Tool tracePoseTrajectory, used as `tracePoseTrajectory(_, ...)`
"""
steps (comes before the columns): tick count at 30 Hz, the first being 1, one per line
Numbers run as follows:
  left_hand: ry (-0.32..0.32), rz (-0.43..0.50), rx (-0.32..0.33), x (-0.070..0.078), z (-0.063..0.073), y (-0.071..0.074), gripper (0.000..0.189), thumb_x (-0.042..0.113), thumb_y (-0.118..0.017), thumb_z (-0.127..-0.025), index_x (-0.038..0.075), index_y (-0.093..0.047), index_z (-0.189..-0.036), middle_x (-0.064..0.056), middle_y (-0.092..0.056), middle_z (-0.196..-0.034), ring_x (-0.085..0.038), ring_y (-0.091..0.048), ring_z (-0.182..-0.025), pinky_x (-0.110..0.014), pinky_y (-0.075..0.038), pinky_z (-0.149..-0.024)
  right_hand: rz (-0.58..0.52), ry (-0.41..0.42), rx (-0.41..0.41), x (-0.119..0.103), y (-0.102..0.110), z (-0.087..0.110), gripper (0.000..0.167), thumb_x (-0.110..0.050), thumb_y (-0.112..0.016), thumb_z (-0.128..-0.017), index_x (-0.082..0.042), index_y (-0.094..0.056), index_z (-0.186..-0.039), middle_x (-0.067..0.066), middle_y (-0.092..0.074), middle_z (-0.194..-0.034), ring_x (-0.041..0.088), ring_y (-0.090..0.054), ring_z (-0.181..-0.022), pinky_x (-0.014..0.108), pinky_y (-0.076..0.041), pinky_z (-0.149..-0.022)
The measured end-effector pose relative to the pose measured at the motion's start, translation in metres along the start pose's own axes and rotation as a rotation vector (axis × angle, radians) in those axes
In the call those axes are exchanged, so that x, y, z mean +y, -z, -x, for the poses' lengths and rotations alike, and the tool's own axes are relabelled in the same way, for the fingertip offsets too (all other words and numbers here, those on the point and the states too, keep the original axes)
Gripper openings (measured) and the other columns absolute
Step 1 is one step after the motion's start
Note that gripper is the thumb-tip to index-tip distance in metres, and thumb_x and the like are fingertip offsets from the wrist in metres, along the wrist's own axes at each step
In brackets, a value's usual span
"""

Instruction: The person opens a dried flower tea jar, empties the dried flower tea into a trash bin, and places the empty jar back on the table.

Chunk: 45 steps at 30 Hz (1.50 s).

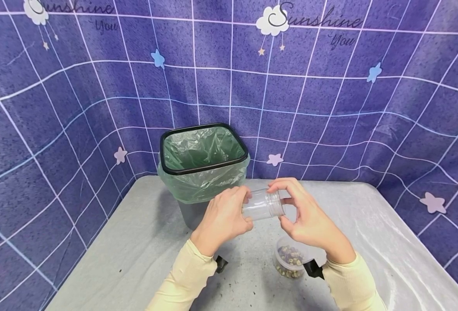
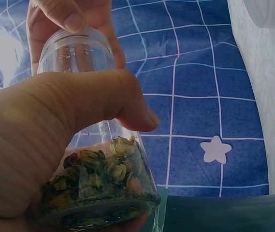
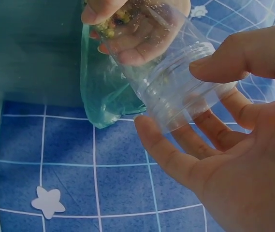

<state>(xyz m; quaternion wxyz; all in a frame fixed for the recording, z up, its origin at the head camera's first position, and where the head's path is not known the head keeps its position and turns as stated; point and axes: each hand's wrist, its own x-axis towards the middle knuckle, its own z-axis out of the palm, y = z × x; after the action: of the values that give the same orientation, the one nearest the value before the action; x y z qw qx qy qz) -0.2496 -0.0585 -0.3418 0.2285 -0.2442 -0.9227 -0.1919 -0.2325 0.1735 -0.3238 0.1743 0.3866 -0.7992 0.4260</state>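
A clear plastic jar [image 1: 261, 205] lies tilted almost sideways between my two hands, in front of the bin. My left hand [image 1: 226, 216] grips its base end, thumb on one side and fingers on the other. Dried flower buds [image 2: 98, 169] are gathered at the base, as the left wrist view shows. At the ridged neck [image 3: 180, 92], my right hand [image 1: 300, 216] holds the jar with thumb and fingers spread around the rim. Below the right wrist stands a round clear tub [image 1: 289, 259] with more dried buds in it.
A grey bin [image 1: 188, 214] with a black rim and a green bag [image 1: 203, 183] stands at the back left of the grey-covered table [image 1: 143, 242]. Small dark crumbs lie scattered near the front. A blue-purple grid-patterned curtain [image 1: 229, 95] surrounds the back and sides.
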Motion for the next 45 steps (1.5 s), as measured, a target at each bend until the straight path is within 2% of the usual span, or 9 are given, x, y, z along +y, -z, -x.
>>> tracePoseTrajectory(9, 0.014, 0.003, 0.014, -0.003, 0.002, 0.002, 0.049, 0.02, -0.082, -0.06, 0.017, -0.066, -0.106, 0.008, -0.062, -0.087, -0.017, -0.062, -0.081, -0.037, -0.051, -0.066, -0.005, -0.001, 0.019, 0.0, 0.002, 0.001, 0.075, 0.024, -0.061, -0.065, -0.014, -0.056, -0.129, 0.005, -0.053, -0.139, 0.02, -0.051, -0.129, 0.038, -0.059, -0.09)
tracePoseTrajectory(17, 0.049, 0.014, 0.003, -0.004, 0.003, 0.007, 0.048, 0.02, -0.08, -0.06, 0.021, -0.065, -0.106, 0.01, -0.062, -0.088, -0.015, -0.059, -0.08, -0.034, -0.05, -0.065, -0.009, -0.005, 0.04, 0.0, 0.003, 0.003, 0.073, 0.024, -0.061, -0.065, -0.012, -0.056, -0.129, 0.002, -0.053, -0.138, 0.02, -0.052, -0.126, 0.039, -0.06, -0.088)
tracePoseTrajectory(25, 0.064, 0.031, 0.028, -0.006, 0.004, 0.018, 0.048, 0.018, -0.079, -0.06, 0.021, -0.066, -0.107, 0.009, -0.062, -0.087, -0.014, -0.058, -0.078, -0.035, -0.049, -0.063, 0.055, -0.043, 0.03, 0.005, 0.004, 0.004, 0.065, 0.019, -0.063, -0.067, -0.005, -0.056, -0.127, 0.002, -0.057, -0.128, 0.017, -0.056, -0.118, 0.036, -0.06, -0.085)
tracePoseTrajectory(30, 0.068, 0.021, 0.069, -0.009, 0.003, 0.024, 0.045, 0.02, -0.078, -0.061, 0.021, -0.065, -0.104, 0.01, -0.063, -0.087, -0.015, -0.06, -0.078, -0.037, -0.05, -0.064, 0.121, -0.084, -0.014, 0.01, 0.002, 0.003, 0.065, 0.015, -0.065, -0.067, -0.004, -0.055, -0.128, 0.005, -0.059, -0.124, 0.022, -0.059, -0.113, 0.035, -0.061, -0.082)
tracePoseTrajectory(37, 0.082, 0.027, 0.104, -0.013, 0.003, 0.034, 0.044, 0.021, -0.079, -0.062, 0.02, -0.067, -0.105, 0.009, -0.067, -0.093, -0.018, -0.065, -0.083, -0.04, -0.053, -0.068, 0.247, -0.14, -0.129, 0.015, -0.007, 0.004, 0.062, 0.008, -0.071, -0.069, -0.006, -0.056, -0.128, 0.01, -0.06, -0.122, 0.019, -0.063, -0.088, 0.035, -0.058, -0.077)
tracePoseTrajectory(45, 0.085, 0.029, 0.12, -0.015, 0.005, 0.043, 0.044, 0.021, -0.08, -0.064, 0.02, -0.066, -0.105, 0.01, -0.066, -0.094, -0.017, -0.065, -0.083, -0.039, -0.053, -0.07, 0.303, -0.189, -0.308, 0.015, -0.03, 0.003, 0.062, 0.0, -0.077, -0.071, -0.012, -0.059, -0.128, 0.008, -0.063, -0.124, 0.028, -0.063, -0.112, 0.048, -0.053, -0.095)
